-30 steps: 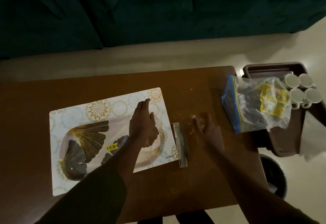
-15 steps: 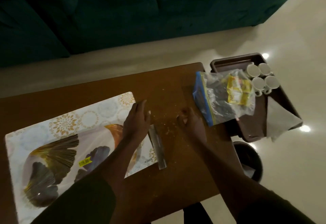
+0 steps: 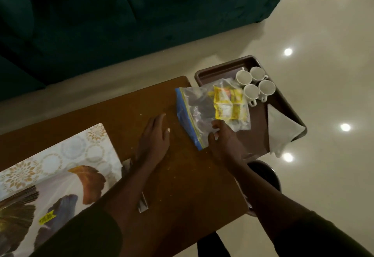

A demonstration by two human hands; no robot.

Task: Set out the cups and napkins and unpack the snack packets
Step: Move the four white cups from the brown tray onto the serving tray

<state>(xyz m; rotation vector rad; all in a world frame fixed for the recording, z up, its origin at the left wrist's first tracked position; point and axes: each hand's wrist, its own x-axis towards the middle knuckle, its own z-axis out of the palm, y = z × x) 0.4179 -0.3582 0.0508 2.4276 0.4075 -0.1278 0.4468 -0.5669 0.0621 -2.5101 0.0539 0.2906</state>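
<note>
A clear zip bag (image 3: pixel 194 113) with a blue seal lies across the table's right end and the brown tray (image 3: pixel 214 70). Yellow snack packets (image 3: pixel 228 104) show inside it. My right hand (image 3: pixel 224 141) pinches the bag's near corner. My left hand (image 3: pixel 155 137) rests flat and open on the wooden table (image 3: pixel 182 185), just left of the bag. Several white cups (image 3: pixel 255 84) stand together in the tray's far part. A white napkin (image 3: pixel 281 131) hangs over the tray's right rim.
A patterned placemat (image 3: pixel 56 175) covers the table's left part, with a narrow shiny strip (image 3: pixel 141 202) beside it under my left forearm. A dark round bin (image 3: pixel 265 175) stands on the floor below the tray. A dark green sofa (image 3: pixel 121 23) runs behind the table.
The view has swung right. My left hand slid off the placemat onto bare wood. My right hand reached right and took hold of the zip bag's corner.
</note>
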